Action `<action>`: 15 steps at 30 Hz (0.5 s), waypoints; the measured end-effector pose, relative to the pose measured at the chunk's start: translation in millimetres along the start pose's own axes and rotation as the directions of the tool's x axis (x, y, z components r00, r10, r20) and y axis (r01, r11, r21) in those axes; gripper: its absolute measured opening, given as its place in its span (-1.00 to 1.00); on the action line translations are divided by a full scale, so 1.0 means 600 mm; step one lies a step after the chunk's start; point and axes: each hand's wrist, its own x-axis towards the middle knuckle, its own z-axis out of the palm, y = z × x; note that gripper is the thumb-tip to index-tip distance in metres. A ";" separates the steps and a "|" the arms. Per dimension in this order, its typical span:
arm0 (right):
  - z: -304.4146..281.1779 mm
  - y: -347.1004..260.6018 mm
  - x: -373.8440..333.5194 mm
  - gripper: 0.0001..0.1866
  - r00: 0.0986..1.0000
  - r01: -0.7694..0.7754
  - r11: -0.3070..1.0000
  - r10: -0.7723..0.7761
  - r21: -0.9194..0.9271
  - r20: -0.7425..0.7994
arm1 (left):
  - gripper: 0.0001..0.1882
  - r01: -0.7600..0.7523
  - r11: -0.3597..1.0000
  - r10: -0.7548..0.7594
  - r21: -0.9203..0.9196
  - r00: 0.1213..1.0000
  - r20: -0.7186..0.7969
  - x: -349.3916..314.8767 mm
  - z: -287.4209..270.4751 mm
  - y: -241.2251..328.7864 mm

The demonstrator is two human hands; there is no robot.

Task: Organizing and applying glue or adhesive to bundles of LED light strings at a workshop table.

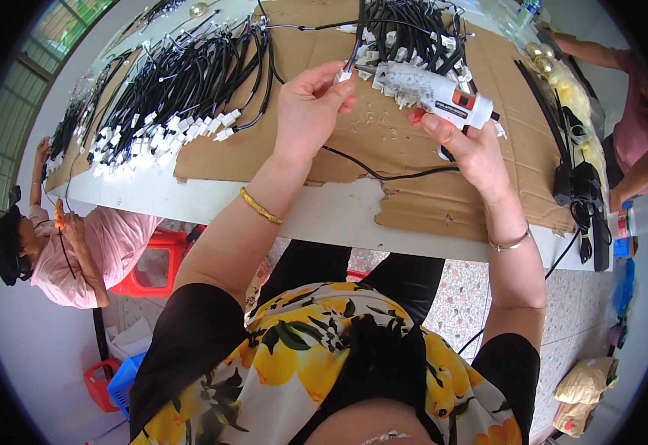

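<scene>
My left hand (310,107) is closed in a pinch on a small white connector (343,76) at the end of a black cable with blue wire showing. Wrapped round the handle of a white hot glue gun (454,102) is my right hand (472,152). The gun points left, its front part smeared grey, with the nozzle end near the white connectors of the far cable bundle (416,33). A gap separates the gun from my left hand. A black cord (390,177) lies across the cardboard below the gun.
Cardboard (250,159) covers much of the white table (324,215). A large pile of black cables (183,81) with white connectors lies left. Black adapters and cords (580,185) sit right. One person (79,252) works at left, near a red stool (153,259); another (635,119) is at right.
</scene>
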 end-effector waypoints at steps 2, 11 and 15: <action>0.000 0.003 0.000 -0.66 1.000 -0.026 0.999 0.027 0.023 -0.005 | -0.78 -0.055 0.998 0.055 -0.020 0.999 -0.001 0.000 0.002 -0.001; 0.004 0.002 0.000 -0.65 0.995 -0.102 0.976 0.099 -0.192 -0.028 | -0.76 -0.034 0.998 0.035 0.048 0.999 0.000 -0.003 0.004 -0.002; 0.008 -0.001 0.000 -0.67 0.997 -0.076 0.980 0.069 -0.186 -0.042 | -0.76 -0.035 0.998 0.035 0.053 0.999 0.001 -0.002 0.003 -0.003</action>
